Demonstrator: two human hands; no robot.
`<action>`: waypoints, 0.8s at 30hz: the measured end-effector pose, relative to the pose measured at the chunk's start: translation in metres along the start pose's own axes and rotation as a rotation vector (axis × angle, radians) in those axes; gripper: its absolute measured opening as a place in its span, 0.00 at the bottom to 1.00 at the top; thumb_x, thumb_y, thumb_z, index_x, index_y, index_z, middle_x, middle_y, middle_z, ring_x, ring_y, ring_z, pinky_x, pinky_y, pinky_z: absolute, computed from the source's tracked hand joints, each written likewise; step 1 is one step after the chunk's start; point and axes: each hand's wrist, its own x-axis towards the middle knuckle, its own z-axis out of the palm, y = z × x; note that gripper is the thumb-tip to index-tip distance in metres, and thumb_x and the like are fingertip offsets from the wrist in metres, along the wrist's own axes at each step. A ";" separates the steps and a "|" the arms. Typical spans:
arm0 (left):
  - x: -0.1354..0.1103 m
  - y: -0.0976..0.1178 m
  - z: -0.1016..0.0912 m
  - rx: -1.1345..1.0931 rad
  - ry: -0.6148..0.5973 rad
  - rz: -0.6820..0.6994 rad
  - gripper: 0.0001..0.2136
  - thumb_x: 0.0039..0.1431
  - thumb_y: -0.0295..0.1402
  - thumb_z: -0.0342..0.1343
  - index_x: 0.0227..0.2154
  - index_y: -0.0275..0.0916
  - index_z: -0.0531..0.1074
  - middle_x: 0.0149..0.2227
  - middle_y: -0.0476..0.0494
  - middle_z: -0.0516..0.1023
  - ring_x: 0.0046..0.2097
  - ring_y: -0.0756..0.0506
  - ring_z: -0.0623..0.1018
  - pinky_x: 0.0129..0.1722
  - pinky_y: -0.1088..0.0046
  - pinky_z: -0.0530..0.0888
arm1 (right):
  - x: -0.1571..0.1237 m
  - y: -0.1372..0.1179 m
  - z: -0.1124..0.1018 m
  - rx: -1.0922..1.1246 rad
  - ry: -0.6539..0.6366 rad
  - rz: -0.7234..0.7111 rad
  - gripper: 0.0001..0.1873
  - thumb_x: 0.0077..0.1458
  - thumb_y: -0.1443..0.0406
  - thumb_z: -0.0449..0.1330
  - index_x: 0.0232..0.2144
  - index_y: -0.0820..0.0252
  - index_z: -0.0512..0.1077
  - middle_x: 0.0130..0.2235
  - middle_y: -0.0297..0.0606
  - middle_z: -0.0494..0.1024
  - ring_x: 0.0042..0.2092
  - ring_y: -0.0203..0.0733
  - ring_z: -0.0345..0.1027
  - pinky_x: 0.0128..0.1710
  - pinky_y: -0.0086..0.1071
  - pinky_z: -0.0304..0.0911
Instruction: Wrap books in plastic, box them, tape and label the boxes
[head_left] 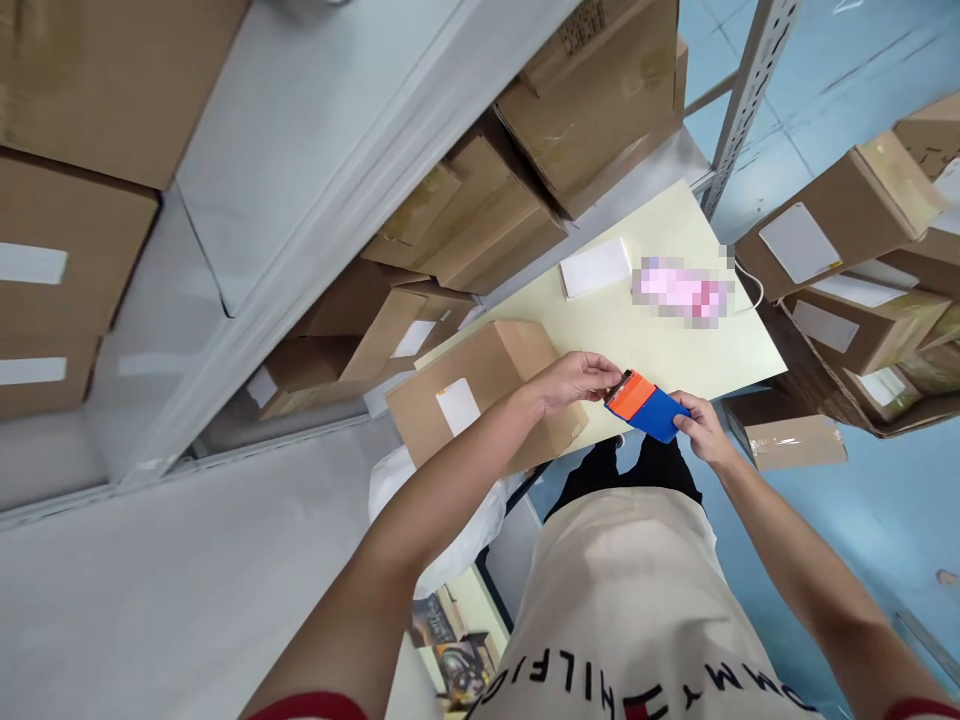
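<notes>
The left hand [581, 382] is pinching the dark end of an orange-and-blue packet [652, 412] while the right hand [701, 425] is gripping its blue end between thumb and fingers, seemingly to steady it and leave the orange part exposed. The packet is hovering above the near edge of a pale desk [660, 350], where a cardboard box [487, 365], a white box [596, 268] and a blurred pink item [679, 288] are resting. Around it, cartons [487, 215] are filling the shelf [390, 150], and others [840, 205] are standing above the blue floor [795, 540].
</notes>
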 end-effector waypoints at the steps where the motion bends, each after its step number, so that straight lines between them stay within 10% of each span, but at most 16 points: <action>1: 0.001 -0.002 0.000 -0.023 0.000 -0.002 0.25 0.34 0.46 0.76 0.30 0.34 0.75 0.28 0.49 0.76 0.29 0.52 0.74 0.36 0.70 0.70 | 0.000 0.001 0.000 0.010 -0.002 -0.002 0.24 0.46 0.42 0.61 0.28 0.56 0.71 0.22 0.33 0.69 0.23 0.40 0.60 0.25 0.34 0.56; 13: -0.018 -0.005 -0.019 -0.082 0.013 0.014 0.19 0.56 0.49 0.61 0.32 0.35 0.79 0.34 0.40 0.82 0.34 0.47 0.78 0.39 0.68 0.73 | -0.007 0.024 0.022 -0.024 0.126 -0.023 0.27 0.42 0.38 0.59 0.23 0.54 0.64 0.19 0.29 0.60 0.23 0.36 0.52 0.24 0.32 0.51; 24: -0.024 0.013 -0.016 1.027 0.203 0.379 0.05 0.50 0.28 0.64 0.23 0.36 0.75 0.25 0.45 0.77 0.34 0.44 0.79 0.42 0.66 0.74 | -0.041 0.003 0.100 -0.216 0.528 -0.096 0.33 0.49 0.35 0.56 0.18 0.55 0.58 0.19 0.28 0.54 0.24 0.33 0.47 0.23 0.30 0.46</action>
